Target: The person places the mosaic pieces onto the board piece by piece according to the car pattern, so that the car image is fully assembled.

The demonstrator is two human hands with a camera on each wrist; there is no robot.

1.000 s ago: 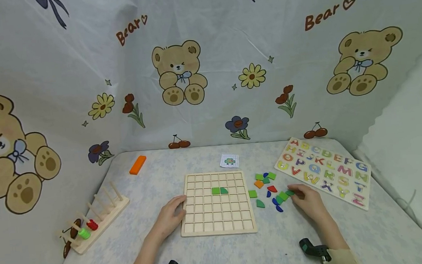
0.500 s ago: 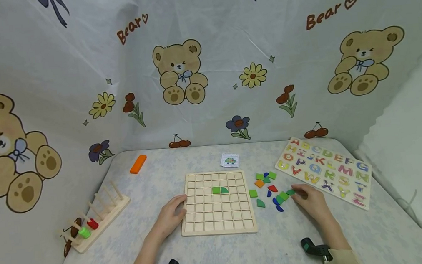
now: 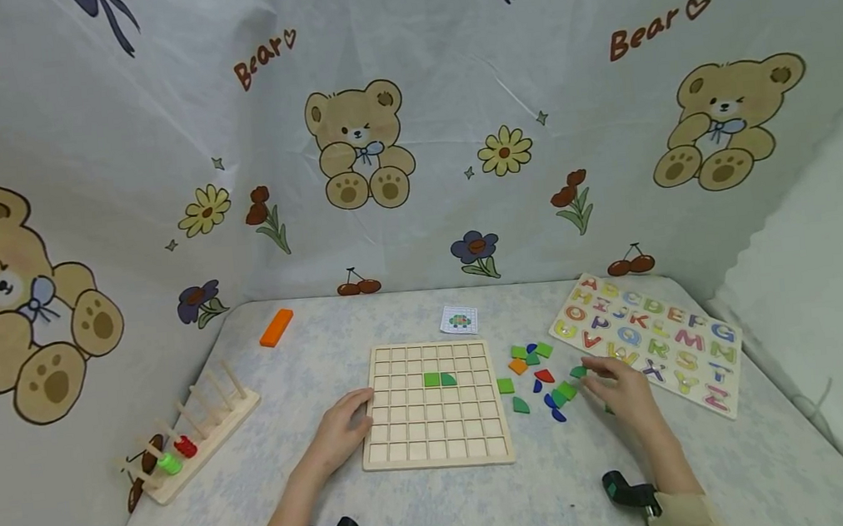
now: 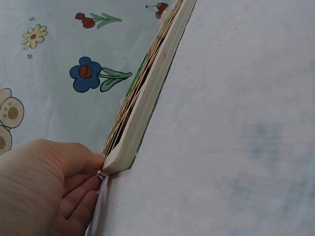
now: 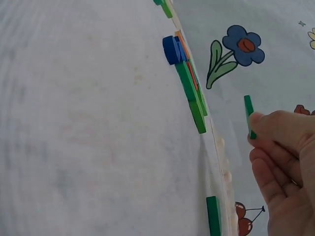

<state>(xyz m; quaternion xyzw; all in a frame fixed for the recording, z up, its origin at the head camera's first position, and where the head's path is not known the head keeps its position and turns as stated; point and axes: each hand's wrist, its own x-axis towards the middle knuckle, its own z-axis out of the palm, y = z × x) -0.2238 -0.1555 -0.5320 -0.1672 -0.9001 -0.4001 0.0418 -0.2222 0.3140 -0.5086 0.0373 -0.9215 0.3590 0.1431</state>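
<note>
My right hand pinches a dark green quarter-round tile between thumb and fingertips, lifted off the table in the right wrist view. Another green tile lies on the table below this hand, mostly hidden by it in the head view. My left hand holds the left edge of a wooden grid board; the left wrist view has thumb and fingers at its rim. In the board's grid sit a light green square tile and a green quarter-round tile side by side.
Loose tiles, such as an orange one and a red one, lie between board and right hand. A letter board stands right. A small pattern card, an orange block and a peg rack lie further out.
My right hand has risen slightly with the green quarter-round tile, away from the loose tiles. Another green tile now shows beneath it. The left hand and the board have stayed put.
</note>
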